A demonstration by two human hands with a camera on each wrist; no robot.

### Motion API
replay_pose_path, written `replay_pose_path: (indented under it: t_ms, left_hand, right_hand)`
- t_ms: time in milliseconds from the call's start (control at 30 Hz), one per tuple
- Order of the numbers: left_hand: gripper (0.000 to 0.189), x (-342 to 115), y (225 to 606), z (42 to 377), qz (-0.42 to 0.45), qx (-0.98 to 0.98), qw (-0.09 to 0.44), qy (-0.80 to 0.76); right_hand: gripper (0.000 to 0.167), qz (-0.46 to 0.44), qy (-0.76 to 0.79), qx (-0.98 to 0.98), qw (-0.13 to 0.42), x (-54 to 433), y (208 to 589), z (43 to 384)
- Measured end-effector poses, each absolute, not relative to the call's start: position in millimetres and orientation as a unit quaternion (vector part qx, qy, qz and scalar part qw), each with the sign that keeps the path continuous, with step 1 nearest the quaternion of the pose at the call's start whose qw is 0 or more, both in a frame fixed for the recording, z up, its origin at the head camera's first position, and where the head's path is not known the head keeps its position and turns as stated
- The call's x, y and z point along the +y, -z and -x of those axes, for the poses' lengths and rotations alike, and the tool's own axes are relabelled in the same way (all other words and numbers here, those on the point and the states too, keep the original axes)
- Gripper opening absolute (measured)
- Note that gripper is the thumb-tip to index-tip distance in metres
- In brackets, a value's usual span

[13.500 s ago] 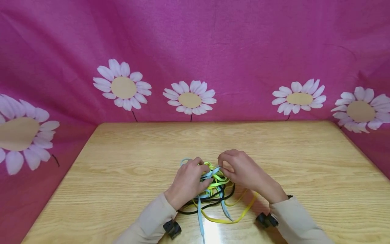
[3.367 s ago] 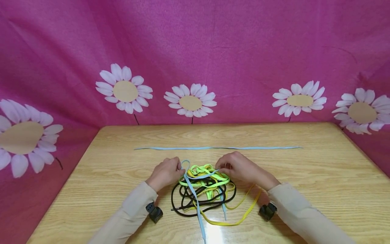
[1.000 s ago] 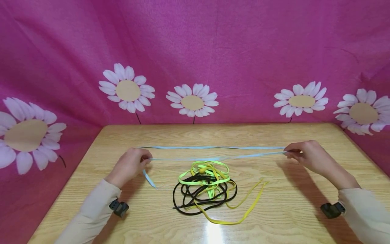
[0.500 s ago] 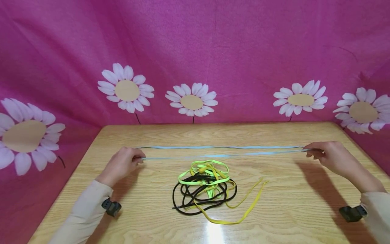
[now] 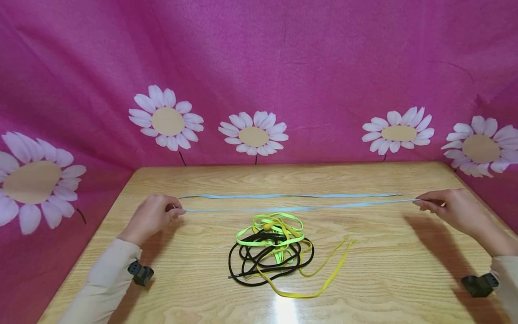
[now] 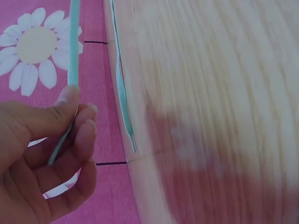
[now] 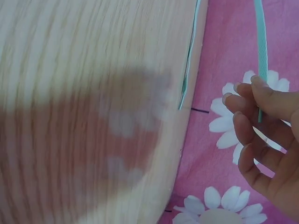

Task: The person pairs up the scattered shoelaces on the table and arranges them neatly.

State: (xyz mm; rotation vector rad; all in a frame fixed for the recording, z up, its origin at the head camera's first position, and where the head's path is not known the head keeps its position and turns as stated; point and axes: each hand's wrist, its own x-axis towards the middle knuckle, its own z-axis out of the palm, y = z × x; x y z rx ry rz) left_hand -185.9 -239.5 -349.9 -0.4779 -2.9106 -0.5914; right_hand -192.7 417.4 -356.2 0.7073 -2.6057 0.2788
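Observation:
A light blue shoelace (image 5: pixel 291 209) stretches nearly straight between both hands, above the table. My left hand (image 5: pixel 151 216) pinches one end; in the left wrist view the thumb and fingers grip the shoelace (image 6: pixel 73 51), and its tip pokes out below. At the other end, my right hand (image 5: pixel 455 209) pinches the lace between thumb and fingertips, with a short tip showing under the thumb in the right wrist view. A second light blue shoelace (image 5: pixel 243 196) lies straight across the table behind the held one.
On the wooden table (image 5: pixel 202 288), in front of the held lace, lies a tangle of black (image 5: pixel 263 270), neon green (image 5: pixel 297 243) and yellow shoelaces (image 5: pixel 299 295). One yellow loop reaches to the right. A pink curtain with daisies (image 5: pixel 323 81) surrounds the back and sides.
Earlier both hands worked at the tangle; one blue lace was then laid at the back. The second blue lace has come out of the pile, and the hands have spread apart, pulling it straight.

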Motion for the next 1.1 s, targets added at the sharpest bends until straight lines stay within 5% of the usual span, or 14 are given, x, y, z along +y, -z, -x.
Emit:
replay_pose_path:
  t_ms: [300,700,1100]
  left_hand:
    - [0.009,-242.9,346.5,191.0,0.164,-0.963,0.074,0.200]
    - [0.004,-254.7,349.4,210.4,0.137,-0.966,0.052,0.214]
    - [0.004,-257.5,359.5,222.6,0.139,-0.962,0.061,0.227]
  right_hand:
    - [0.025,-0.249,-0.082,-0.944,0.202,430.6,359.8,194.9]
    - [0.004,-0.196,-0.132,-0.959,0.153,424.5,363.8,210.9]
    - [0.004,-0.170,-0.135,-0.965,0.147,428.7,376.9,226.4]
